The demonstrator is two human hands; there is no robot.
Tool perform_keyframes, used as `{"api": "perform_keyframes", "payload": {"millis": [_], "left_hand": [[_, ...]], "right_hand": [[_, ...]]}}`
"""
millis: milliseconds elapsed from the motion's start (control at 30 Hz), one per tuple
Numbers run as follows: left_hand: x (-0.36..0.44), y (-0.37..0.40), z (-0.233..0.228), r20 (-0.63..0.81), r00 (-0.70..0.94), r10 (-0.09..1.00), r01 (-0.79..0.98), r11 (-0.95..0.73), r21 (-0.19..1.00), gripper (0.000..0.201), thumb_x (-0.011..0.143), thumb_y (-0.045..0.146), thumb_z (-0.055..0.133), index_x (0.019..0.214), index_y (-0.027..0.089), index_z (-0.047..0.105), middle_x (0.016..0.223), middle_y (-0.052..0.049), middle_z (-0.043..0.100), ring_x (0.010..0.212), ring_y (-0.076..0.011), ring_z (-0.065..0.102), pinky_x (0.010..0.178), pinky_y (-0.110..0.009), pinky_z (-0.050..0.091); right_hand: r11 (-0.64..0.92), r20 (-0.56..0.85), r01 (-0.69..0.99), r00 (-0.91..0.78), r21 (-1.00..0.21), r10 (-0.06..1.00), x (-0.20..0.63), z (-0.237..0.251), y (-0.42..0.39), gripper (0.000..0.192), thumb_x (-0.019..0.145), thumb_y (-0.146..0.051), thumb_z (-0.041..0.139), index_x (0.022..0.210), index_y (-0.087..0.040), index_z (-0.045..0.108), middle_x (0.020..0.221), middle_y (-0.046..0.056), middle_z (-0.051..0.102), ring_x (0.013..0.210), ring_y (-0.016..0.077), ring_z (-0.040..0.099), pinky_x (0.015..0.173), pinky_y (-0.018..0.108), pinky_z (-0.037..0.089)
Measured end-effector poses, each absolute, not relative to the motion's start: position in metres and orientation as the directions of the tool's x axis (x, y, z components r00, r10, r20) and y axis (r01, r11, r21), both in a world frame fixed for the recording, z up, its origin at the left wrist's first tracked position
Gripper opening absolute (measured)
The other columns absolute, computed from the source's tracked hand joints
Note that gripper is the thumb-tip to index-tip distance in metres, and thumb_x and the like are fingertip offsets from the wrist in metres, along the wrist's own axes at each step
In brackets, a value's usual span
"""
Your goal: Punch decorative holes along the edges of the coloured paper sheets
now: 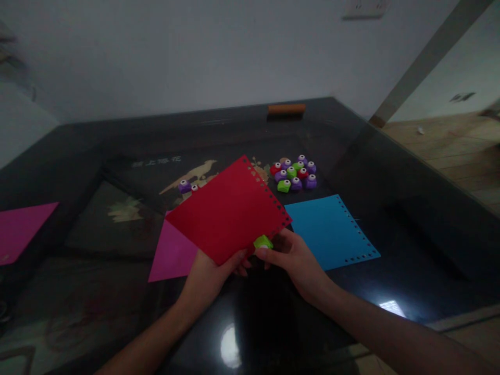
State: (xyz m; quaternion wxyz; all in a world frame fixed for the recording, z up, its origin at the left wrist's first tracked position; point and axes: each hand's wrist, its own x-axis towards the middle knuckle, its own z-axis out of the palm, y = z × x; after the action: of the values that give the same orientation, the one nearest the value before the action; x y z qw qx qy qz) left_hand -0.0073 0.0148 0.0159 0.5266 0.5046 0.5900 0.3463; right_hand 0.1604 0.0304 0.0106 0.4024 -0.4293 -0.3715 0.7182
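A red sheet of paper (228,211) is held up over the table, tilted, with a row of punched holes along its right edge and more along its near edge. My left hand (224,268) grips its near corner, thumb on top and fingers beneath. In my right hand (289,252) is a small green craft punch (263,242), pinched at the near edge of the red sheet. Under the red sheet lies a pink sheet (174,250), partly covered. To the right rests a blue sheet (330,229), with holes along its right and near edges.
Several purple, green and red punches (296,172) cluster beyond the blue sheet. A purple punch (184,186) and a red one (195,188) sit behind the red sheet. Another pink sheet (23,229) lies far left. An orange-brown bar (286,109) is near the back of the dark glossy table (250,328).
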Motion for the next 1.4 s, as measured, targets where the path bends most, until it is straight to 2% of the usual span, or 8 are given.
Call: {"api": "perform_keyframes", "payload": {"millis": [1400], "left_hand": [[-0.008, 0.014, 0.008, -0.28, 0.062, 0.958, 0.235, 0.258, 0.937, 0.024, 0.075, 0.036, 0.058, 0.076, 0.013, 0.063, 0.061, -0.005, 0.068, 0.051, -0.0161, 0.062, 0.05, -0.026, 0.052]], "right_hand": [[-0.407, -0.334, -0.209, -0.311, -0.889, 0.89, 0.161, 0.012, 0.031, 0.042, 0.061, -0.033, 0.078, 0.095, -0.018, 0.059, 0.091, 0.004, 0.064, 0.072, 0.0142, 0.055, 0.052, 0.023, 0.04]]}}
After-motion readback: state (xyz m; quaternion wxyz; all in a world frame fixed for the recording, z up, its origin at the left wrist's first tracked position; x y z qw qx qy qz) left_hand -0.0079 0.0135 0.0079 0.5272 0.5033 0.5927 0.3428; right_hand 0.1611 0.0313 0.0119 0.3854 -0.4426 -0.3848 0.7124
